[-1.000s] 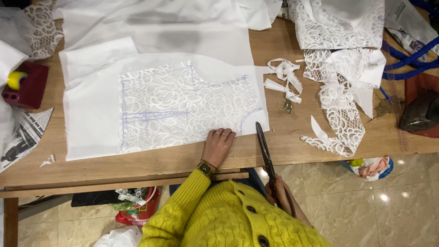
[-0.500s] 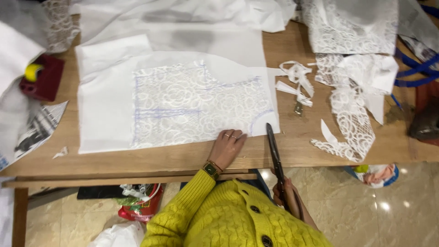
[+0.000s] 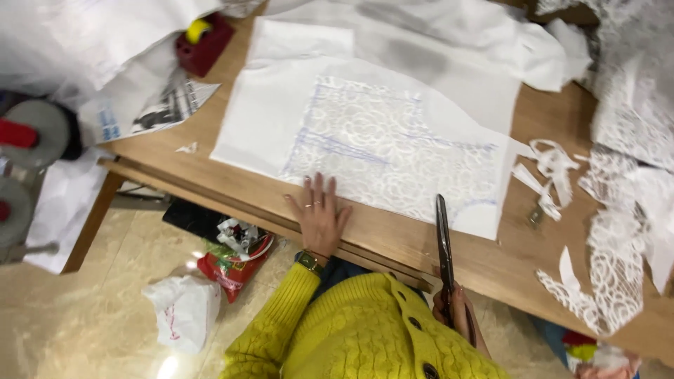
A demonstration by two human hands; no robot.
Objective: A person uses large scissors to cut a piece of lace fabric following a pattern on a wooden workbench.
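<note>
Scissors lie along the right hand's line, long dark blades shut and pointing away from the person, tips just touching the near edge of the white fabric sheet on the wooden tabletop. The right hand sits low, off the tabletop's near edge above the yellow cardigan, its grip wrapped closed about the scissors' handles, with the wrist partly hidden. The left hand is flat, palm down and fingers spread, its grip open and holding nothing; the fingertips rest on the near hem of the fabric beside the lace panel, which is outlined in blue and lies on top of the sheet. A strip of bare wood runs along the near edge between the two hands. To the right, white cut scraps and a loose lace piece crowd the surface; to the left, the corner holds a small fabric chip, printed paper and a red box.
</note>
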